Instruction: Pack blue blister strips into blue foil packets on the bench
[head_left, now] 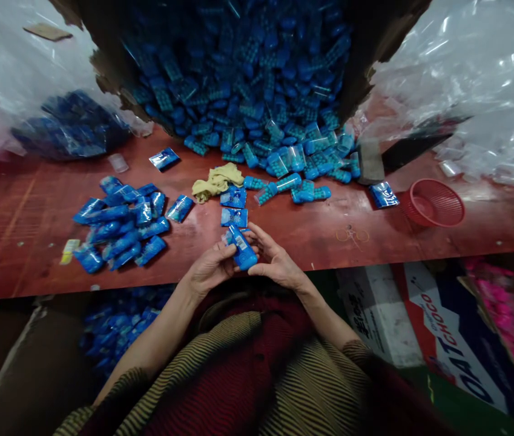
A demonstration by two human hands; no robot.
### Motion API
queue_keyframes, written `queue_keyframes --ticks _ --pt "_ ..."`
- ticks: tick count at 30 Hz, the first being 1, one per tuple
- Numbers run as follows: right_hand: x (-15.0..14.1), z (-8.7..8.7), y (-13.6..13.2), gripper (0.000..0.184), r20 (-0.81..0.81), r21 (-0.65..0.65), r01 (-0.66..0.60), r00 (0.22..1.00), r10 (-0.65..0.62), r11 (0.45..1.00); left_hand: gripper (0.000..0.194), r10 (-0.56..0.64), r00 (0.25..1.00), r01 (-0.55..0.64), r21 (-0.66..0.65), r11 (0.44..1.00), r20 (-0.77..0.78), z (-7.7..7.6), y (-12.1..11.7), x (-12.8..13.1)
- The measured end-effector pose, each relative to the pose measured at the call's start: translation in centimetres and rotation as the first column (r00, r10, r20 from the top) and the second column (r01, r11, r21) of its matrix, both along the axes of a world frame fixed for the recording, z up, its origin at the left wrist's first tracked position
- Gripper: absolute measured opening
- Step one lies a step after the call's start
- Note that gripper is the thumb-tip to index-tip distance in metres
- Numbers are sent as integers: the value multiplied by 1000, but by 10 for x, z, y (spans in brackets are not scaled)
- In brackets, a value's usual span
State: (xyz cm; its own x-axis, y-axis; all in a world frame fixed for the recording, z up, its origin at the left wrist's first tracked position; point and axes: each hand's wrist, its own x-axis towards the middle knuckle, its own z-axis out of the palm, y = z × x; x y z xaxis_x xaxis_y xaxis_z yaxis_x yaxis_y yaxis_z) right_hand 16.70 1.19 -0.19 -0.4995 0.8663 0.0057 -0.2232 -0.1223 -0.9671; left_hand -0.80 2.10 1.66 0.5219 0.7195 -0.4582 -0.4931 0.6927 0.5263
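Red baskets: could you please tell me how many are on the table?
1: the red basket sits on the table, to the right, beside clear plastic bags; those could hide others.

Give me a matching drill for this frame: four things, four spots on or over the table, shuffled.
Things:
1. red basket
2. yellow cloth
3. pile of blue packets
4. blue packet in both hands

Places:
A. left part of the table
B. near edge, centre
C. right part of the table
D. centre, before the open box's mouth

Pairs: 1-C, 2-D, 3-A, 4-B
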Motion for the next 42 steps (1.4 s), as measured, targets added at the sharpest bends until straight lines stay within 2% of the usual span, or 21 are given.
queue_keyframes --ticks 2,6,10,17,24,28,31,35,39,42 --pt "-1 0 1 83 -65 -68 -43 997 39 997 38 -3 1000 2 8 1000 17 -1 -2 1" --pt "-3 3 2 82 -102 -136 -50 994 36 989 44 40 999 -40 -1 999 20 -3 -7 5" --pt "-4 7 0 78 -109 -181 -28 994 9 983 36 103 995 -104 -10 995 -14 -3 -13 12" --pt "-2 1 -5 71 -159 -229 -24 987 -13 973 29 213 976 -214 -7 977 -44 -1 -24 26" --pt "7 4 1 67 -90 -142 -15 996 2 990 27 127 987 -130 -30 991 -99 12 -23 21" --pt "1 4 -3 70 -116 -190 -12 993 -11 982 25 224 969 -225 2 974 -100 7 -27 28" --pt "-5 0 -7 64 -75 -185 57 995 -72 981 26 293 951 -296 -15 955 -95 4 -29 36" --pt "-4 -8 -5 56 -4 -105 123 992 -124 987 23 272 956 -281 -75 957 -112 5 -27 35" --pt "0 -11 1 50 12 -66 82 997 -81 994 18 254 955 -271 -106 957 -152 6 -25 28" --pt "-2 -7 0 51 19 -42 77 997 -76 996 19 292 940 -308 -73 949 -176 5 -26 29"
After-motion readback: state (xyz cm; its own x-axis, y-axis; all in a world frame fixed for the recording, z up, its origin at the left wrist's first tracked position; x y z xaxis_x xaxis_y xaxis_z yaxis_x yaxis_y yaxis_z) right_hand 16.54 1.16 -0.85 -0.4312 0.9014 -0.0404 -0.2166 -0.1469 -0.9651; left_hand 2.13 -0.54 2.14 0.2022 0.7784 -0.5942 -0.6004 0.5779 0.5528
